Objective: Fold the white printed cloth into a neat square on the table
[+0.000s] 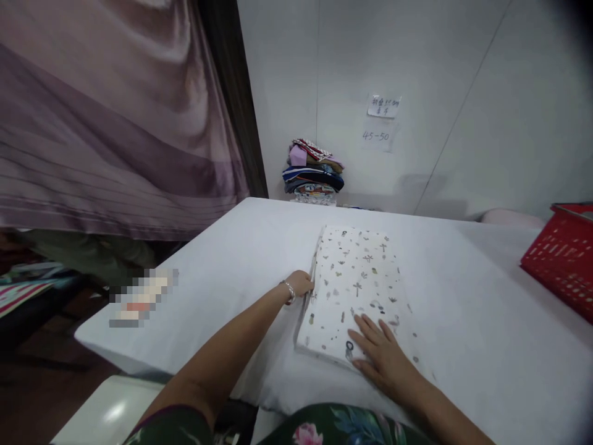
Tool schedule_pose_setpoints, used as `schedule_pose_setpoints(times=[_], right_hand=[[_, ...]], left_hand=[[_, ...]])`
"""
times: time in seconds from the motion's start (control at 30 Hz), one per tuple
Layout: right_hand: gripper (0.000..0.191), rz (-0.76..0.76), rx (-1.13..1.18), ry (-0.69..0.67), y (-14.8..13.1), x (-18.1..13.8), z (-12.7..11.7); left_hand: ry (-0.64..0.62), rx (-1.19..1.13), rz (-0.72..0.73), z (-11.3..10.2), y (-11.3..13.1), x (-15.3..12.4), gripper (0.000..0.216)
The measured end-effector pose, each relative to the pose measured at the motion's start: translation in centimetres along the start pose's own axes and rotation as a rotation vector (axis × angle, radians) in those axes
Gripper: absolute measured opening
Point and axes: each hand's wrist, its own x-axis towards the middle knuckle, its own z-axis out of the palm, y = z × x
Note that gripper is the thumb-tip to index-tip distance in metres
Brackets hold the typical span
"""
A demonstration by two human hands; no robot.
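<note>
A folded, printed cloth [354, 278] lay on the table [467, 284]. At the cloth's near end the right hand [385, 357] rested flat, fingers spread; at its left edge was the left hand [300, 283] — whether it pinched fabric, I couldn't tell.

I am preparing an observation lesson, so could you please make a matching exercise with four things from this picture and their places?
1. Left hand
2. Right hand
3. Red basket
4. Fabric stack

A. Beyond the white table, by the wall
B. At the left edge of the patterned cloth
C. At the view's far right
D. Spread on the cloth's near part

Pairs: 1B; 2D; 3C; 4A
</note>
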Motion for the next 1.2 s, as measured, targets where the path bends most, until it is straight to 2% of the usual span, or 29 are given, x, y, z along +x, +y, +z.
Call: schedule_pose_setpoints(times=[0.13,0.23,0.37,0.5,0.73,0.87,1.07,1.13,1.2], right_hand=[[0.054,0.005,-0.007,-0.018,-0.3,-0.1,0.2],[0.054,0.004,0.024,-0.032,-1.0,0.0,-0.5],[0.055,-0.087,0.053,-0.071,-2.4,0.4,-0.7],[0.058,-0.131,0.046,-0.093,-2.8,0.5,0.1],[0.06,-0.116,0.072,-0.096,-3.0,0.4,-0.1],[0.063,-0.101,0.09,-0.11,-3.5,0.6,-0.4],[0.063,-0.079,0.186,-0.135,-3.2,-0.6,-2.7],[0.061,-0.007,0.177,-0.074,-2.2,-1.0,-3.6],[0.059,0.102,0.118,0.013,-0.6,-1.0,-4.2]], left_hand=[[0.03,-0.033,-0.026,0.3,-0.3,-0.8,0.01],[-0.016,-0.068,-0.029,0.7,-0.5,-1.7,0.014],[-0.093,-0.073,-0.017,1.1,-1.2,-3.3,0.014],[-0.089,-0.042,-0.016,1.4,-1.9,-4.5,0.01],[-0.004,-0.026,0.0,1.9,-1.8,-6.1,0.012],[0.012,-0.05,0.02,2.3,-2.7,-7.0,0.009],[0.093,0.032,0.074,2.2,-4.0,-7.2,0.009],[0.17,0.064,0.075,2.0,-3.5,-7.6,0.014],[0.305,0.106,0.132,2.2,-2.3,-8.0,0.025]])
